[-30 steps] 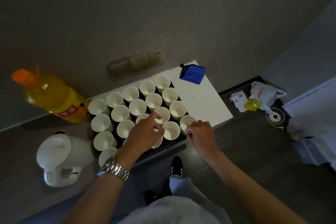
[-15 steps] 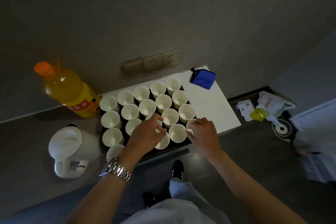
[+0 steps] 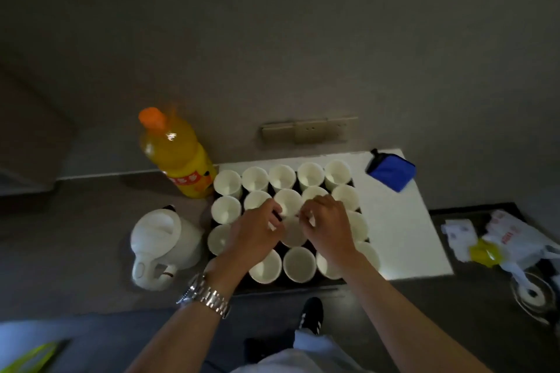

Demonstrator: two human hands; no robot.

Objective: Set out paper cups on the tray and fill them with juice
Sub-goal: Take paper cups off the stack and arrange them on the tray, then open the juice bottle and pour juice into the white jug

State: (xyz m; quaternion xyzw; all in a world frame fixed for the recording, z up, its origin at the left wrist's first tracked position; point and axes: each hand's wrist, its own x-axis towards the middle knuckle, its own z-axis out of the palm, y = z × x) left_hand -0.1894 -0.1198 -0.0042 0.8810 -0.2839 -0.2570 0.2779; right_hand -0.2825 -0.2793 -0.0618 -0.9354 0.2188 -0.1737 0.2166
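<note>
Your left hand [image 3: 254, 233] and right hand [image 3: 328, 225] hover close together over the middle of the dark tray [image 3: 291, 287], fingers curled among the white paper cups [image 3: 298, 263]; whether they grip one, you cannot tell. The juice bottle [image 3: 178, 154] stands just left of the tray.

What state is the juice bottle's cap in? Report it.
On. The orange cap sits atop the upright juice bottle beside the tray; neither hand touches it.
</note>
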